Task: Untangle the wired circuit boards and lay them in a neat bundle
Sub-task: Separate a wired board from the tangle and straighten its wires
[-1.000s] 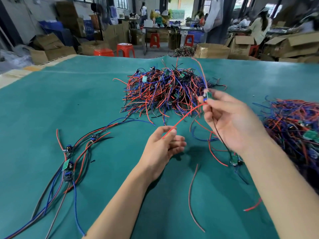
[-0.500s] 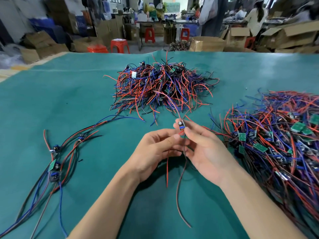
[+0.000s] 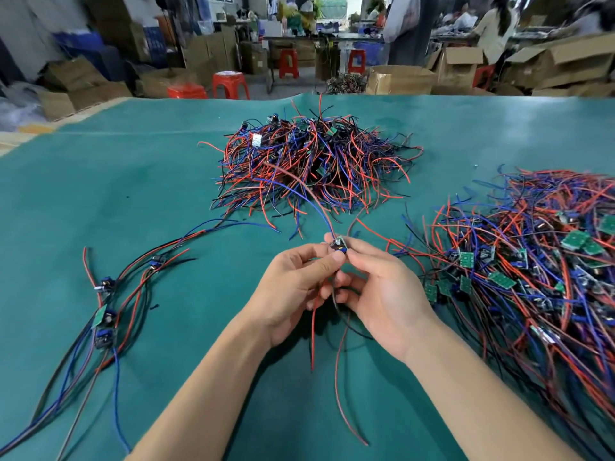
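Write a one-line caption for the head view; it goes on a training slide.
Both hands, left and right, pinch one small wired circuit board above the green mat, between tangled piles and a laid-out bundle.

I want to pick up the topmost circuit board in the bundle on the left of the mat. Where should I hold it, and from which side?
Probably pinch the topmost board itself by its edges, coming from above. It is the one stiff part in the bundle; its red and black wires run off both ways along the mat, so pulling a wire would likely drag the neighbours.
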Demonstrator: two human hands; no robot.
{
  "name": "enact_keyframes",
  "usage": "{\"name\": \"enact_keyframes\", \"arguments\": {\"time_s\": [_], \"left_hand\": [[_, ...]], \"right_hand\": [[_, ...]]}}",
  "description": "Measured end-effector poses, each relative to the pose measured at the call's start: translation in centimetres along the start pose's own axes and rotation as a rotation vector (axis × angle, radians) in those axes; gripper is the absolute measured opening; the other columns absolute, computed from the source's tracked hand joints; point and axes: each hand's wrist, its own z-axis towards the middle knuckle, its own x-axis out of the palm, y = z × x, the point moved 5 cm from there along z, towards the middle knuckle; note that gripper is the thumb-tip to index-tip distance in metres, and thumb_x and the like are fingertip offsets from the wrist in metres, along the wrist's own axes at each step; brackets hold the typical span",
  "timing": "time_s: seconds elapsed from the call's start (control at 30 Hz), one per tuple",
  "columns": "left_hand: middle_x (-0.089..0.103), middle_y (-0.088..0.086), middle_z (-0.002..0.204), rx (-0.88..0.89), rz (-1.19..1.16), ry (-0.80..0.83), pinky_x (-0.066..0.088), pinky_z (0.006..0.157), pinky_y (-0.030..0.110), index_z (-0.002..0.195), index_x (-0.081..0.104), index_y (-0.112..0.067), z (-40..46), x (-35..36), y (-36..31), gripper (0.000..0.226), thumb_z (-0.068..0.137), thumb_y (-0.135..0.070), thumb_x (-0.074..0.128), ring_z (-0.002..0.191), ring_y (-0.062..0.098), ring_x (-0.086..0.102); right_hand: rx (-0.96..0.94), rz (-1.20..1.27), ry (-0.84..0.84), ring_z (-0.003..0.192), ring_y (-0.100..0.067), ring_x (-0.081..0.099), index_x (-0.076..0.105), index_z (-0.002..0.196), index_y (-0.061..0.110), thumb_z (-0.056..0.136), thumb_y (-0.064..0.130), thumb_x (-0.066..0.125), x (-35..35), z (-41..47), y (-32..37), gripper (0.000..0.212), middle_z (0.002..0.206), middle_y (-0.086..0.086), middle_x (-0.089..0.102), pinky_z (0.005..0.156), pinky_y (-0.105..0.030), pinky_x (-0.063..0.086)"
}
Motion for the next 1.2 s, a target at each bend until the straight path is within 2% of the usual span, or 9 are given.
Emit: {"name": "enact_keyframes", "arguments": {"time_s": [0.07, 0.17, 0.27, 0.47, 0.63, 0.73, 0.87, 1.03, 1.2], "left_hand": [[0.055, 0.002, 0.063, -0.02, 0.004, -0.007, 0.022, 0.038, 0.015, 0.088, 0.06, -0.013, 0.0, 0.0, 0.0, 0.022, 0.079, -0.028, 0.074, 0.041, 0.006, 0.037], [0.052, 0.002, 0.059, -0.053, 0.033, -0.019, 0.018, 0.039, 0.017, 0.081, 0.057, -0.018, -0.1, -0.1, 0.1, 0.018, 0.082, -0.022, 0.075, 0.04, 0.008, 0.029], [0.049, 0.0, 0.055, -0.068, 0.117, -0.024, 0.017, 0.037, 0.017, 0.077, 0.059, -0.022, -0.1, -0.1, 0.3, 0.019, 0.083, -0.019, 0.076, 0.039, 0.009, 0.029], [0.046, -0.003, 0.052, -0.055, 0.185, 0.02, 0.016, 0.038, 0.02, 0.091, 0.067, -0.019, -0.2, 0.2, 0.3, 0.022, 0.08, -0.037, 0.075, 0.04, 0.009, 0.027], [0.041, 0.003, 0.055, 0.033, 0.253, 0.011, 0.023, 0.039, 0.019, 0.08, 0.07, -0.018, -0.3, 0.3, 0.0, 0.015, 0.08, -0.031, 0.076, 0.042, 0.01, 0.029], [0.036, 0.005, 0.058, 0.014, 0.253, 0.043, 0.02, 0.04, 0.02, 0.076, 0.066, -0.018, -0.3, 0.6, -0.1, 0.017, 0.08, -0.029, 0.079, 0.043, 0.01, 0.025], [0.033, -0.004, 0.052, -0.015, 0.269, 0.07, 0.017, 0.04, 0.019, 0.069, 0.058, -0.02, -0.3, 0.7, -0.1, 0.019, 0.08, -0.025, 0.072, 0.043, 0.01, 0.02], [0.036, -0.006, 0.051, -0.027, 0.324, 0.181, 0.019, 0.04, 0.018, 0.068, 0.056, -0.017, -0.6, 1.2, 0.0, 0.019, 0.079, -0.022, 0.07, 0.043, 0.007, 0.023], [0.055, 0.0, 0.052, -0.061, 0.333, 0.287, 0.036, 0.043, 0.017, 0.068, 0.059, -0.019, -0.8, 1.7, 0.0, 0.016, 0.082, -0.019, 0.067, 0.043, 0.01, 0.043]], "right_hand": [[-0.065, -0.113, -0.036, 0.064, -0.017, 0.058, 0.073, 0.116, 0.011, 0.099, 0.006, 0.046, -0.4, 0.1, 0.6, 0.033, 0.082, -0.003, 0.069, 0.056, -0.026, 0.042], [-0.134, -0.212, -0.095, 0.069, -0.022, 0.06, 0.079, 0.096, 0.013, 0.095, 0.009, 0.057, -1.0, 0.0, 1.4, 0.022, 0.087, -0.008, 0.074, 0.058, -0.027, 0.041], [-0.177, -0.242, -0.136, 0.065, -0.017, 0.059, 0.08, 0.081, 0.012, 0.09, 0.009, 0.069, -1.6, -0.1, 1.9, 0.015, 0.076, -0.008, 0.072, 0.06, -0.025, 0.042], [-0.205, -0.23, -0.141, 0.064, -0.014, 0.055, 0.073, 0.084, 0.004, 0.088, 0.0, 0.07, -2.5, -0.1, 2.5, 0.007, 0.074, -0.006, 0.068, 0.063, -0.027, 0.041], [-0.183, -0.293, -0.088, 0.066, -0.013, 0.057, 0.075, 0.09, 0.004, 0.088, 0.003, 0.072, -2.8, -0.1, 2.4, 0.004, 0.077, -0.006, 0.07, 0.063, -0.025, 0.042], [-0.228, -0.379, -0.082, 0.065, -0.011, 0.056, 0.075, 0.088, 0.001, 0.087, 0.008, 0.076, -3.0, -0.2, 2.6, 0.007, 0.075, -0.006, 0.069, 0.059, -0.023, 0.042], [-0.409, -0.508, -0.244, 0.053, -0.002, 0.053, 0.079, 0.072, 0.015, 0.081, 0.008, 0.083, -3.4, -0.4, 3.3, 0.012, 0.064, 0.007, 0.07, 0.051, -0.011, 0.039], [-0.584, -0.649, -0.551, 0.057, -0.007, 0.06, 0.075, 0.067, 0.023, 0.081, 0.017, 0.084, -5.8, -0.7, 5.3, 0.017, 0.064, 0.008, 0.072, 0.065, -0.033, 0.052], [-0.854, -0.972, -0.763, 0.061, -0.009, 0.055, 0.073, 0.077, 0.019, 0.085, 0.023, 0.076, -6.7, -2.3, 7.6, 0.01, 0.072, 0.002, 0.069, 0.069, -0.024, 0.045]]}}
